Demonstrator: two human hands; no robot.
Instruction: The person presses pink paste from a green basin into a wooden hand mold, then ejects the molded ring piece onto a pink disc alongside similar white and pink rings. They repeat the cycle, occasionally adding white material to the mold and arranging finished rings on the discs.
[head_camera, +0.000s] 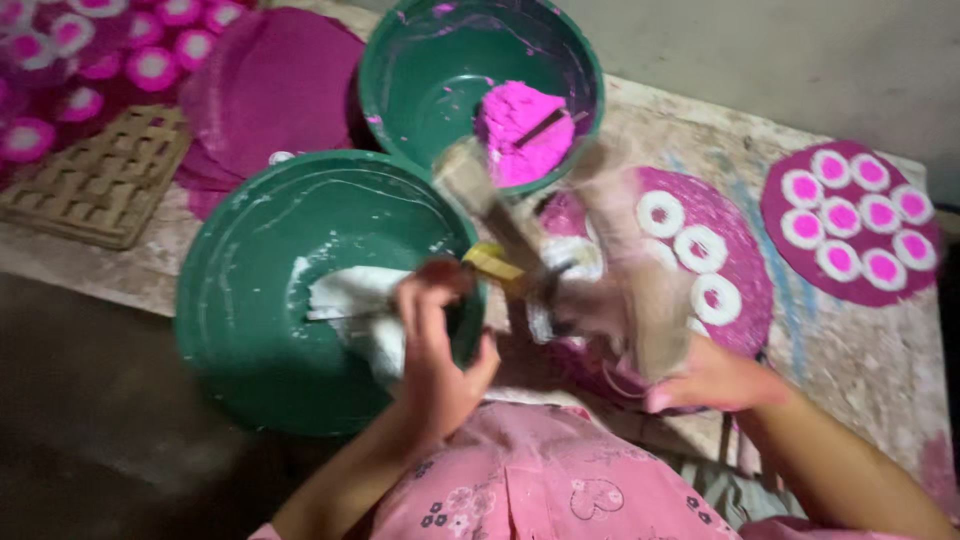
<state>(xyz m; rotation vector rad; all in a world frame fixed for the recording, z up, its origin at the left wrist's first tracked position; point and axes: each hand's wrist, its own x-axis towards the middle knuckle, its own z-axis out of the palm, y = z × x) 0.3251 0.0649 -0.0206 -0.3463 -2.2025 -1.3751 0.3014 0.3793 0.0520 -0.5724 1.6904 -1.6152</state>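
Observation:
My left hand hovers over the near green bowl, fingers curled around a thin tool whose end reaches into the white paste. My right hand grips a wooden mould that is badly blurred, tilted over the magenta disc. That disc carries several white rings. A wooden handle and a yellowish piece stick up between the hands, blurred. The far green bowl holds bright pink powder.
A finished magenta disc with several white-and-pink rounds lies at the right. A stack of plain magenta discs and a wooden grid mould lie at the left. More pink-and-white rounds fill the far left corner. My pink garment is at the bottom.

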